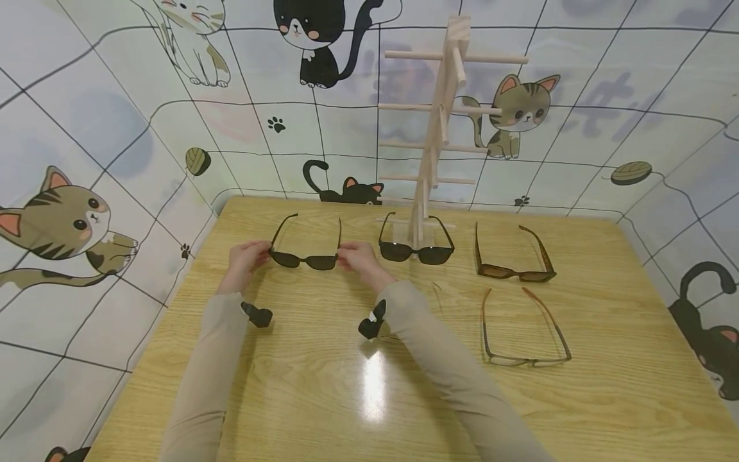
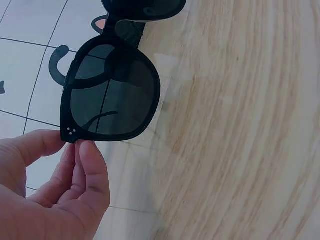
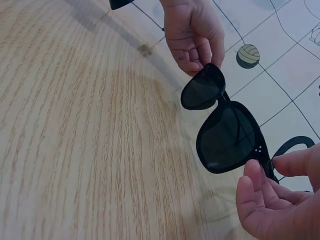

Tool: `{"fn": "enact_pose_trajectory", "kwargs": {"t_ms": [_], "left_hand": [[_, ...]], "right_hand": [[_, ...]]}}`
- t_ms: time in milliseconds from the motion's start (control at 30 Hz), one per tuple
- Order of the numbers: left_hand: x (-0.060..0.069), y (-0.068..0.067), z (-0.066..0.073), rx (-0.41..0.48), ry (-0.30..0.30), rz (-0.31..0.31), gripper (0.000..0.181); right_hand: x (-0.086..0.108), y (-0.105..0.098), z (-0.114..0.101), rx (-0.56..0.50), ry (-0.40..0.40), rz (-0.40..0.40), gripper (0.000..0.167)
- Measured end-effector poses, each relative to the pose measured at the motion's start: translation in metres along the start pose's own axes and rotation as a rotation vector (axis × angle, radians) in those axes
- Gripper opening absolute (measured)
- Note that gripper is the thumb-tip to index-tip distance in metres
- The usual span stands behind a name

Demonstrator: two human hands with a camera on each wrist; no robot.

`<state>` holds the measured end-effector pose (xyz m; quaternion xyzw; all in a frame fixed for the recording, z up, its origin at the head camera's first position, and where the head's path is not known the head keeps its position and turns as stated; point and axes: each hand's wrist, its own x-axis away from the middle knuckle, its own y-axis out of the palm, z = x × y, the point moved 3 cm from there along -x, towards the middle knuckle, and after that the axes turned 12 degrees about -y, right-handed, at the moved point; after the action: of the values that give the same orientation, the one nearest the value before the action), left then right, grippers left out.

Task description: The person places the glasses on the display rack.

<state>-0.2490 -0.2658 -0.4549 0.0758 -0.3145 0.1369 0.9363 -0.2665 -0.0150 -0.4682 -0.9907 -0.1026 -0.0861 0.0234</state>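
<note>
Sunglasses (image 1: 316, 262) left of the rack (image 1: 433, 147), long axis side to side, temples unfolded toward the wall (image 1: 340, 128). Left hand (image 1: 247, 262) pinches the hinge corner farther from the rack; right hand (image 1: 362, 260), nearer the rack, pinches the other.

Left grip (image 1: 245, 262), right grip (image 1: 362, 260) (both pinched)
</note>
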Motion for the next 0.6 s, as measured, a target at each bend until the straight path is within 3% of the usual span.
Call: {"fn": "enact_pose_trajectory", "kwargs": {"t_ms": [300, 600], "left_hand": [[0.023, -0.002, 0.001, 0.033, 0.004, -0.093, 0.006], [0.027, -0.009, -0.003, 0.043, 0.008, -0.170, 0.005]], "right_hand": [[0.006, -0.001, -0.005, -0.037, -0.009, 0.005, 0.033], [0.016, -0.004, -0.014, -0.103, -0.033, -0.014, 0.034]]}}
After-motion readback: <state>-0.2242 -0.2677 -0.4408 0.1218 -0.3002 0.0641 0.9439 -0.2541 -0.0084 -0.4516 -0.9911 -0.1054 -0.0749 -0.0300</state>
